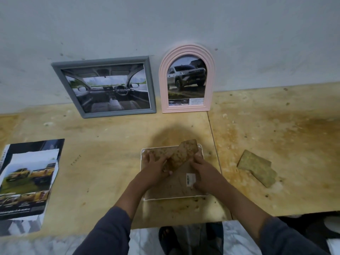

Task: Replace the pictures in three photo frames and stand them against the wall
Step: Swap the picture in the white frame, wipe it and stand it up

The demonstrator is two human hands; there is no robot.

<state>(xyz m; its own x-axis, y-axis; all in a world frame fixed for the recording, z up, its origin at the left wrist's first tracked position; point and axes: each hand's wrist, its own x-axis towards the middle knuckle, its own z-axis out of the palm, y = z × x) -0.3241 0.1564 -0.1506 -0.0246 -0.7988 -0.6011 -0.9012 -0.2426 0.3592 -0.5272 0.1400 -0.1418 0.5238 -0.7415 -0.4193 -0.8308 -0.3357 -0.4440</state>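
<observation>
White frame (pixel 141 161) face down, seemingly the last.
Left grip (pixel 153 163) and right grip (pixel 201 172) clamp its fibreboard stand (pixel 185 151); next, lean it against the wall (pixel 184 24).

You're in a plain, workshop-like room: a stained, pitted plywood table (pixel 110 129) pushed against a scuffed grey wall (pixel 165 24), with pale marbled floor (pixel 143 242) beneath.

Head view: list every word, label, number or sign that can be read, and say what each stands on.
No text here can be quoted.
Grille lettering on the truck in the pink frame: blurred.
Caption block below that truck: too small.
White sticker on the face-down white frame: blurred.
Print on the brochure pages: blurred.
Small marks on the table: too small.
</observation>
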